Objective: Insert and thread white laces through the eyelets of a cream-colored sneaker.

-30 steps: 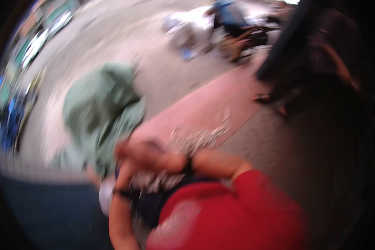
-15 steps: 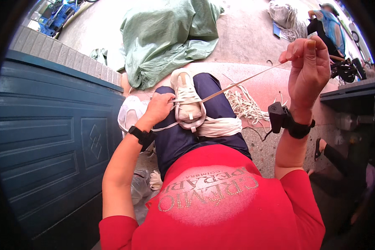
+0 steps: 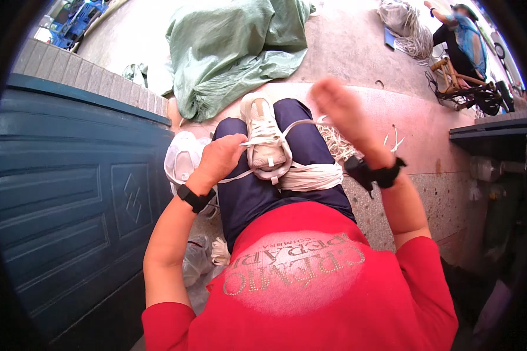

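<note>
A beige sneaker rests on my lap between my thighs, its pale lace threaded across the top. My left hand is closed at the sneaker's left side, pinching a strand of the lace. From the sneaker's right side another stretch of lace curves slackly up toward my right hand. That hand is raised to the right of the sneaker and smeared by motion, so its fingers and any lace in them cannot be made out. A bundle of white laces lies across my right thigh.
Left of my knee is a white shoe in thin white wrapping, beside a blue panelled door. Loose laces lie beyond my right leg. A green sheet covers something ahead. Another person is at the far right.
My right hand has dropped and swung inward from high on the right. The lace it pulled taut now hangs in a slack curve. My left hand has barely moved.
</note>
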Tool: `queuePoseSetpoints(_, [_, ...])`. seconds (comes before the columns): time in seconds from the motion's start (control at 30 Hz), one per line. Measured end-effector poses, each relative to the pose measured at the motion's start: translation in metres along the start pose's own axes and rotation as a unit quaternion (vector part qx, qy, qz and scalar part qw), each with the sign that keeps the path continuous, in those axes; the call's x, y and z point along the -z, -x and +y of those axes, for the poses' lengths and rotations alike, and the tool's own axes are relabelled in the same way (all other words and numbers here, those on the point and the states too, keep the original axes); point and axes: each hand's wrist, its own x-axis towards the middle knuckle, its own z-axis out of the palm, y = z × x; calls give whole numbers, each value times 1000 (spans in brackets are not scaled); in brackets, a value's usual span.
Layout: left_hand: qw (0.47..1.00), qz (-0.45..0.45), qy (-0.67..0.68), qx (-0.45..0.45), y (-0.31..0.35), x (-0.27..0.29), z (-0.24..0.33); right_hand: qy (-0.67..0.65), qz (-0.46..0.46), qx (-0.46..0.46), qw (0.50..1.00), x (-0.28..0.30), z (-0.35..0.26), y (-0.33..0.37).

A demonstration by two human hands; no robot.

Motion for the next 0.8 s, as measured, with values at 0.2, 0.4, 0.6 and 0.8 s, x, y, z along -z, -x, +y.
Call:
queuePoseSetpoints(0.2, [999,20,-36,30,3,-19,1,205,-179,-3,962,-103,55,48])
queuePoseSetpoints(0.4, [991,22,2,129,1,-37,-5,323,-145,90,931,-127,51,38])
queuePoseSetpoints(0.6, [989,39,48,131,1,-37,-1,370,-193,139,898,-137,53,29])
queuePoseSetpoints(0.8, [974,144,4,173,2,-27,-12,-19,-289,26,957,-94,57,7])
